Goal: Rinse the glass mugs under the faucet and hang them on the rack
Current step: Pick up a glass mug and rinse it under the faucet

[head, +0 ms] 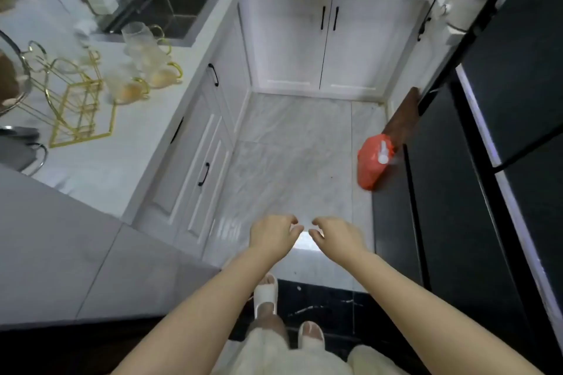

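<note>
Both hands hang over the floor, left hand (272,234) and right hand (336,234) loosely curled, holding nothing, fingertips nearly meeting. Far ahead-left of the left hand, glass mugs (146,61) stand on the bench (100,167), between the gold rack (76,100) and the sink (179,0).

At mid-left of the frame, the glass mugs (143,61) crowd the counter (100,167) between the gold rack (76,100) and the sink (179,0). The counter's near stretch lies bare. An orange bag (373,163) sits at the floor's right edge.
</note>
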Available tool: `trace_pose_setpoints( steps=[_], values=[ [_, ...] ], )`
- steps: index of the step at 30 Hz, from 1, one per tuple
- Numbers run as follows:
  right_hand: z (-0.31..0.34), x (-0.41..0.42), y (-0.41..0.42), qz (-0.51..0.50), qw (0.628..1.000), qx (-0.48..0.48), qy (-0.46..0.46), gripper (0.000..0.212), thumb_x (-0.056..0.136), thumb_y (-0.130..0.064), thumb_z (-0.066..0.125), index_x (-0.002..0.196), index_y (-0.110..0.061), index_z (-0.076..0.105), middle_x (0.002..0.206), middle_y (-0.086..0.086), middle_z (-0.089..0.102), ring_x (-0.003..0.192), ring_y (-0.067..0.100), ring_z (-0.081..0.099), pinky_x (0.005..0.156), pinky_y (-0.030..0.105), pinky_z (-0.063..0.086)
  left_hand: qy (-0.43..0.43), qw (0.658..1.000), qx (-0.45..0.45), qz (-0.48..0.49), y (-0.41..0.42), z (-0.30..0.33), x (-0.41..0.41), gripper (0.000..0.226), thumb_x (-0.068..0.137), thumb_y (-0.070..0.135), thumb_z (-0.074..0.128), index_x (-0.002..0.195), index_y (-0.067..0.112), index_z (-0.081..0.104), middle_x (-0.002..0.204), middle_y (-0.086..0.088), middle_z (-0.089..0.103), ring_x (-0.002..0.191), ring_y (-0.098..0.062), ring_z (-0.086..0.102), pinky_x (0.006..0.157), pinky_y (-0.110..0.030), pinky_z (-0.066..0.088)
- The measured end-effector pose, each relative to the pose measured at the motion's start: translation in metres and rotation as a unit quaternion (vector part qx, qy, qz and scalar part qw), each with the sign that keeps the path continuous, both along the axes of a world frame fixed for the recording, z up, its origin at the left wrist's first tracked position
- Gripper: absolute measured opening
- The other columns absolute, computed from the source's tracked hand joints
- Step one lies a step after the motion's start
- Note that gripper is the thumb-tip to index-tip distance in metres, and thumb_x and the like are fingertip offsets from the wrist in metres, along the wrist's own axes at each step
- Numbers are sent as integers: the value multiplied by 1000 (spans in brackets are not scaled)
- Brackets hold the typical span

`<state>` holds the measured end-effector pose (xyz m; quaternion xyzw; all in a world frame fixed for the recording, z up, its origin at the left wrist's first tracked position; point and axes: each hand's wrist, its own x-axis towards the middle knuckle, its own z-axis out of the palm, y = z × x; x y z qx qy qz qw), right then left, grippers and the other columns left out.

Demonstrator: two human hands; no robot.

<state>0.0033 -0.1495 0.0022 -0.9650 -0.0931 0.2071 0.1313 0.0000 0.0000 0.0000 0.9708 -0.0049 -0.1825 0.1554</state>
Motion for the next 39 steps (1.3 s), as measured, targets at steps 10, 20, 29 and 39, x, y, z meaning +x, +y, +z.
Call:
trace_pose_setpoints(
  steps=[10, 20, 29, 39],
  values=[
    [-34, 23, 41, -29, 995, -37, 89, 40, 97, -36, 40, 131, -17, 47, 120, 4, 63, 104, 24, 61, 84, 37, 52, 92, 992, 21, -83, 40, -34, 35, 46, 95, 49, 41, 125, 19, 57, 119, -4, 65, 106, -24, 61, 85, -35, 47],
    [-42, 68, 69, -88, 988, -29, 121, 46, 97, -36, 40, 139, -18, 39, 124, 6, 62, 110, 23, 59, 89, 37, 51, 136, 986, 28, -89, 82, -45, 88, 46, 96, 48, 39, 125, 17, 56, 120, -4, 64, 107, -22, 60, 80, -31, 47],
    [-39, 132, 50, -84, 989, -23, 117, 42, 96, -34, 41, 134, -17, 44, 122, 7, 62, 108, 25, 60, 87, 38, 51, 143, 986, 28, -77, 64, -45, 146, 47, 96, 49, 39, 128, 18, 55, 121, -5, 64, 109, -22, 60, 84, -32, 49],
    [-43, 253, 2, 4, 996, -29, 87, 38, 96, -35, 41, 127, -15, 49, 124, 5, 61, 114, 27, 56, 91, 35, 44, 130, 991, 10, 37, 11, -38, 249, 43, 93, 49, 43, 124, 24, 58, 120, 2, 65, 113, -20, 60, 89, -31, 46]
  ],
)
